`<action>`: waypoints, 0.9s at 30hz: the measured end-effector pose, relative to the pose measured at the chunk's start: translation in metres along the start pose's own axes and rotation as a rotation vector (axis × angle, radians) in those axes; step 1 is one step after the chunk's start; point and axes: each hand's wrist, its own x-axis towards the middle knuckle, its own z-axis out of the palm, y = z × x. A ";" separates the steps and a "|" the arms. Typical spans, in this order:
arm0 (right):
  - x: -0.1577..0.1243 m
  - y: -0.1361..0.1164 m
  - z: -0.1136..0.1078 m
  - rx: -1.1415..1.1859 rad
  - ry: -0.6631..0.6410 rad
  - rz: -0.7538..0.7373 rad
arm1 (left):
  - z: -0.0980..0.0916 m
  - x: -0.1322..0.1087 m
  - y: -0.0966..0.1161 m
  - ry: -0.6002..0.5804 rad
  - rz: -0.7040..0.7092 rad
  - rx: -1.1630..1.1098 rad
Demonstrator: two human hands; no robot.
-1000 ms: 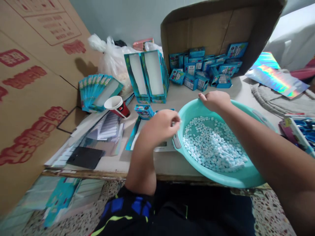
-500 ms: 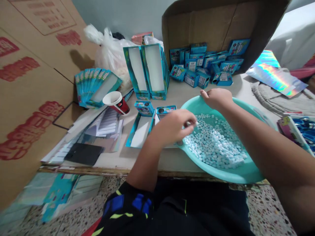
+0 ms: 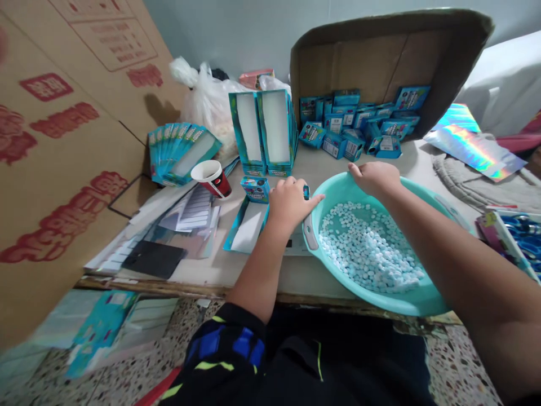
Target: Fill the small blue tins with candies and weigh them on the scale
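My left hand (image 3: 289, 203) lies over a small blue candy box, its thumb spread out towards the basin. Only one end of that candy box (image 3: 306, 192) shows between thumb and fingers. Under it is a flat scale (image 3: 293, 247), mostly covered by my hand. My right hand (image 3: 376, 177) is closed on the far rim of a turquoise basin (image 3: 359, 294). Many small pale blue and white candies (image 3: 376, 256) are heaped in the basin. Left of my left hand, another small blue box (image 3: 256, 190) stands at the far end of an open display tray (image 3: 249, 225).
Stacked display trays (image 3: 274, 127) stand at the back, beside a carton (image 3: 376, 62) with several small blue boxes. On the left are a paper cup (image 3: 213, 179), papers (image 3: 192, 211), a dark flat object (image 3: 154, 259) and a large carton (image 3: 54, 169). Blue items fill a box (image 3: 507, 237) at right.
My left hand has moved left from above the basin's edge onto the small candy box, and its fingers have spread. My right hand stays on the rim. The view has shifted slightly.
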 end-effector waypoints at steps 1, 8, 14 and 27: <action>0.000 0.000 0.000 0.004 -0.004 -0.001 | 0.000 0.001 0.000 -0.005 -0.004 -0.011; 0.000 -0.001 0.000 0.012 0.004 -0.010 | -0.036 -0.002 -0.035 0.010 -0.095 -0.235; 0.001 -0.001 0.003 0.026 0.042 -0.024 | -0.054 -0.005 -0.081 0.281 -0.277 -0.148; 0.001 0.001 0.006 0.019 0.047 -0.029 | -0.046 0.000 -0.108 0.187 -0.494 -0.219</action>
